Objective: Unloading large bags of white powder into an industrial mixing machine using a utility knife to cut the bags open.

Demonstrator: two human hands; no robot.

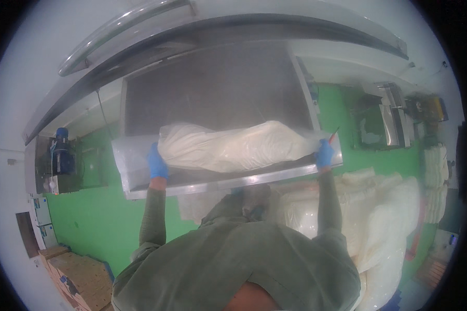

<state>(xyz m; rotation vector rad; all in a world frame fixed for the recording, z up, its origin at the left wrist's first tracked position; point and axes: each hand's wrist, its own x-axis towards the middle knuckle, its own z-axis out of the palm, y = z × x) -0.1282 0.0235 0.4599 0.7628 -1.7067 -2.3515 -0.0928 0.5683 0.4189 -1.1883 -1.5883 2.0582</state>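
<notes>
The left hand [157, 164], in a blue glove, is wrapped over the near left edge of a metal tray [135, 179], fingers curled shut on the rim just beside the end of a long plastic bag [233, 146] full of pale, dough-like stuff. The right hand [325, 154], gloved the same, grips the tray's right edge, touching or nearly touching the bag's other end (the glove hides which).

The bag lies on the tray with its long axis running side to side, straight between the two hands, so neither hand is clearly nearer its middle. The tray sits at the mouth of a big steel machine chamber [218, 88], under its raised lid [140, 31].

The fingertips below the rim are hidden, and the haze over the lens blurs the bag's seams. A red thing beside the right hand is too small to tell. Similar filled bags [379, 207] are stacked at right above the green floor [93, 217].
</notes>
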